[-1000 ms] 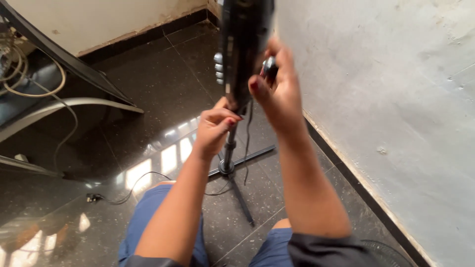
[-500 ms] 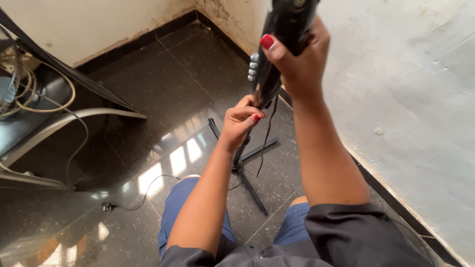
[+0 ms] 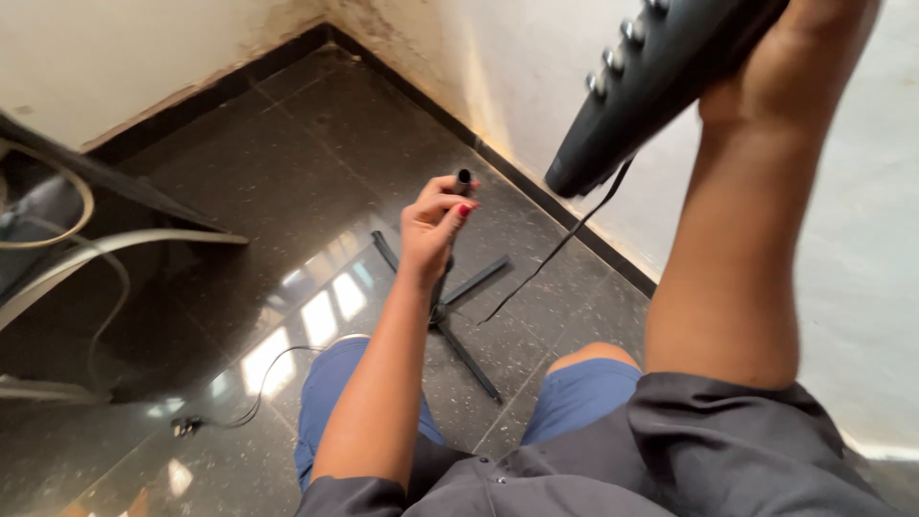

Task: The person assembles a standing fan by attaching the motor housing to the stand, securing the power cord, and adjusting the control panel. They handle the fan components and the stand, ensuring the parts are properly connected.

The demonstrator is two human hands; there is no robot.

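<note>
My right hand (image 3: 799, 53) grips a black fan head unit (image 3: 651, 77) with a row of silver buttons, lifted up and to the right, clear of its stand. A thin black cord (image 3: 565, 244) dangles from its lower end. My left hand (image 3: 433, 228) is closed around the top of the black stand pole (image 3: 463, 179), whose open tube end shows just above my fingers. The pole runs down to a black cross-shaped base (image 3: 459, 306) on the dark glossy floor, between my knees in blue shorts.
A white wall (image 3: 862, 287) with a dark skirting runs along the right, and a cream wall meets it in the far corner. At the left stand a dark slanted frame (image 3: 105, 177), pale curved bars and cables. A black plug with its cord (image 3: 187, 423) lies on the floor.
My right hand has lifted the head unit off the pole and carried it up and to the right. My left hand stays on the pole, whose top end is now bare.
</note>
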